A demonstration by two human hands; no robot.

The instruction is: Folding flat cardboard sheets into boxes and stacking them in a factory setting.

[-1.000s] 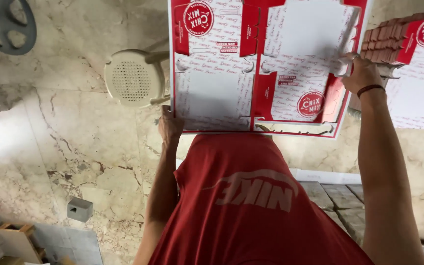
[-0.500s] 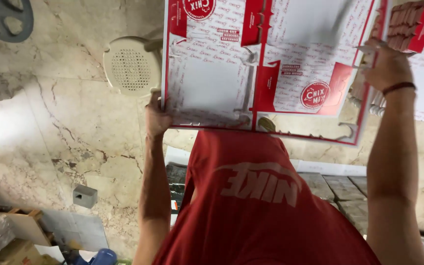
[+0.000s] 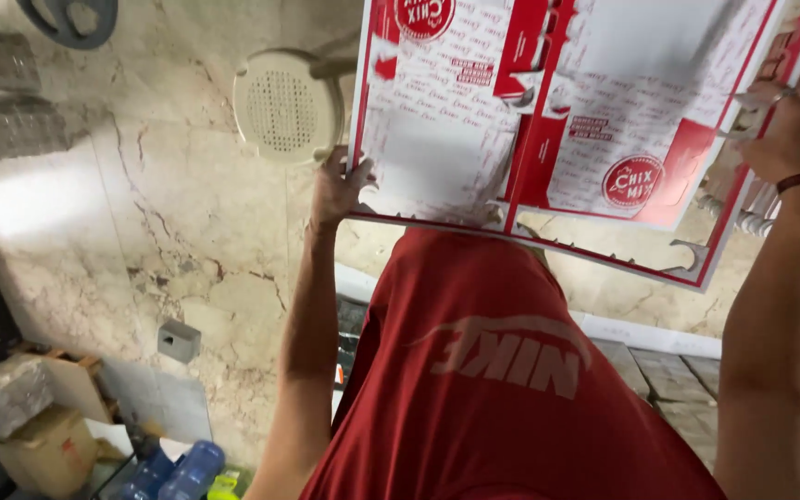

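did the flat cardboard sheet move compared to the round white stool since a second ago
Yes. The printed cardboard sheet, held by the left hand and right hand, has tilted; its left edge now sits closer to the white stool, almost touching it.

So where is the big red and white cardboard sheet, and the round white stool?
cardboard sheet point(image 3: 456, 139), head view, on its white printed panel.
round white stool point(image 3: 281, 106), head view, on the perforated seat.

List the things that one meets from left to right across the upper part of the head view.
Dark grey wheel-like disc → round cream perforated stool seat → left hand → flat red-and-white printed cardboard sheet → right hand.
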